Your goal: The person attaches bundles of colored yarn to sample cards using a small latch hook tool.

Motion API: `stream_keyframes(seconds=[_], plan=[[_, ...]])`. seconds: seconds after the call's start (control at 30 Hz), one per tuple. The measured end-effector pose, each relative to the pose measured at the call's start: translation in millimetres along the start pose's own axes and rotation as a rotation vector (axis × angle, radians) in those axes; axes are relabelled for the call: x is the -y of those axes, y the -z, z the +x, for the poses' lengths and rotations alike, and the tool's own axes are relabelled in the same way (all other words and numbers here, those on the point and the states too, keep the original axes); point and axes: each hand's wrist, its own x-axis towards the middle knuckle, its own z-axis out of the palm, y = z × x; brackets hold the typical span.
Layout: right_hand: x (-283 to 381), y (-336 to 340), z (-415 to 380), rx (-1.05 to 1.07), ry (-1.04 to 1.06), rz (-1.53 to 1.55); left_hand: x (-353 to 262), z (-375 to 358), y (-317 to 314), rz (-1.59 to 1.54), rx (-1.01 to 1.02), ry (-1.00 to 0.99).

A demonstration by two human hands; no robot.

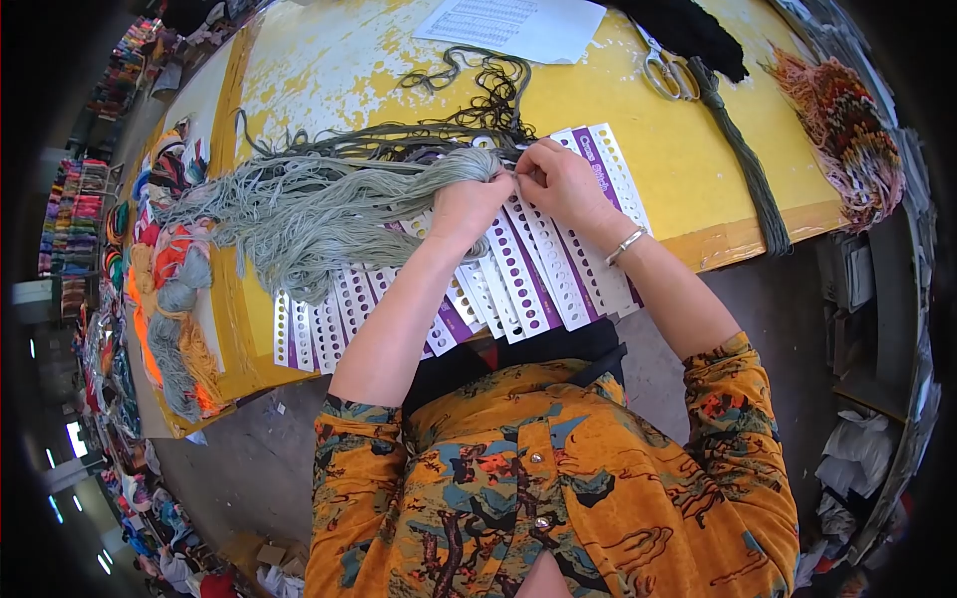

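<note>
A big bundle of pale grey-green thread (pixel 309 204) spreads leftward across the table. Its gathered end is in my left hand (pixel 469 209), whose fingers are closed round it. Close beside, almost touching, my right hand (pixel 563 184) has its fingers pinched together near the top of a card; what lies between the fingertips is too small to make out. Under both hands and the thread lie overlapping white and purple cards with rows of punched holes (pixel 543 264). Dark grey-green thread (pixel 503 95) lies loosely tangled behind the bundle.
On the yellow table (pixel 638 130) are a printed sheet (pixel 513 28), scissors (pixel 668 78), a black bundle (pixel 693 35) and a dark green hank (pixel 743 159). Multicoloured threads (pixel 867 149) sit at the right edge, with orange and grey hanks (pixel 174 319) at the left end.
</note>
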Motion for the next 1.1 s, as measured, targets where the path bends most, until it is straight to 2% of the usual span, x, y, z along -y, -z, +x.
stream_keyframes(seconds=[0.13, 0.2, 0.33, 0.53, 0.6, 0.73, 0.8, 0.9, 0.97, 1.03, 1.07, 1.1], plan=[[1.2, 1.3, -0.1, -0.022, -0.034, 0.063, 9.4, -0.5, -1.2, 0.108, -0.04, -0.015], [1.3, 1.5, -0.7, -0.03, -0.037, 0.062, 7.3, -3.5, -4.6, 0.094, -0.096, -0.123], [0.7, 5.3, -2.5, -0.018, -0.138, 0.166, 2.5, -7.8, -2.8, 0.036, -0.06, -0.075], [5.4, 8.3, -2.0, -0.021, -0.207, 0.221, 3.6, -4.7, -2.5, 0.047, -0.025, -0.144], [4.3, 8.3, -2.4, -0.021, -0.215, 0.247, 1.1, -5.1, -1.8, -0.026, 0.03, -0.042], [4.3, 7.5, -1.6, -0.032, -0.233, 0.267, -3.8, -2.4, 0.7, 0.036, 0.05, -0.009], [5.5, 8.1, -1.9, -0.032, -0.24, 0.278, -8.8, -0.1, 7.1, 0.181, 0.148, 0.196], [4.1, 5.1, -1.8, -0.033, -0.184, 0.205, -9.6, 1.2, 24.2, 0.139, 0.184, 0.191], [-0.7, -0.4, -0.4, 0.002, -0.072, 0.049, -10.9, -0.5, 35.3, 0.169, 0.167, 0.216], [3.9, -0.1, -0.2, 0.027, -0.049, -0.034, -35.7, -9.8, 56.2, 0.126, 0.168, 0.176], [7.1, -0.3, -0.6, 0.014, -0.046, -0.081, -7.2, -1.5, 54.1, 0.106, 0.117, 0.208], [10.3, -0.1, -0.7, 0.003, -0.041, -0.129, -6.8, 0.2, 58.8, 0.103, 0.118, 0.21]])
